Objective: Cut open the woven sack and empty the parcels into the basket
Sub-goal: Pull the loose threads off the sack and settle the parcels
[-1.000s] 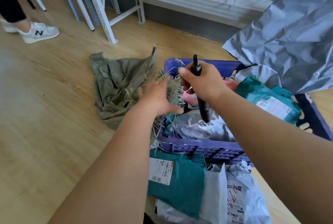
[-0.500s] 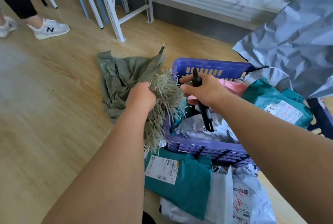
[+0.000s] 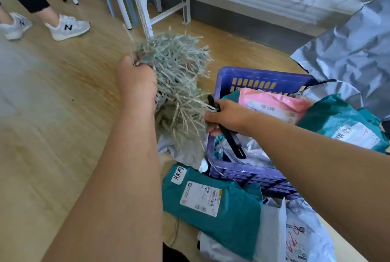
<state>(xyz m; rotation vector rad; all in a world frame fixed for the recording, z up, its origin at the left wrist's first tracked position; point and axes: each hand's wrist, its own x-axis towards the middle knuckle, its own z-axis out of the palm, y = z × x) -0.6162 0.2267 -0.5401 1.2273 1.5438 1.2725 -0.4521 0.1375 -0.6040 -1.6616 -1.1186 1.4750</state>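
My left hand [image 3: 135, 81] grips a bunched wad of frayed grey-green strands from the woven sack [image 3: 175, 76] and holds it raised above the floor, left of the basket. My right hand [image 3: 226, 117] grips a black cutter [image 3: 231, 139], its lower end pointing down over the basket's near left corner. The purple plastic basket [image 3: 261, 78] holds several parcels: a pink one [image 3: 274, 103], a teal one [image 3: 341, 122] and grey ones. A teal parcel [image 3: 213, 204] with a white label lies on the floor in front of the basket.
Grey and white parcels [image 3: 295, 234] lie on the floor near me. A large crumpled silver bag [image 3: 354, 50] sits at the right. White table legs [image 3: 139, 8] stand at the back. Another person's legs and sneakers [image 3: 67, 27] are at the upper left on the wooden floor.
My left hand has lifted the frayed sack bundle up and away to the left of the basket. The spread-out sack on the floor is no longer visible. My right hand has dropped lower with the cutter.
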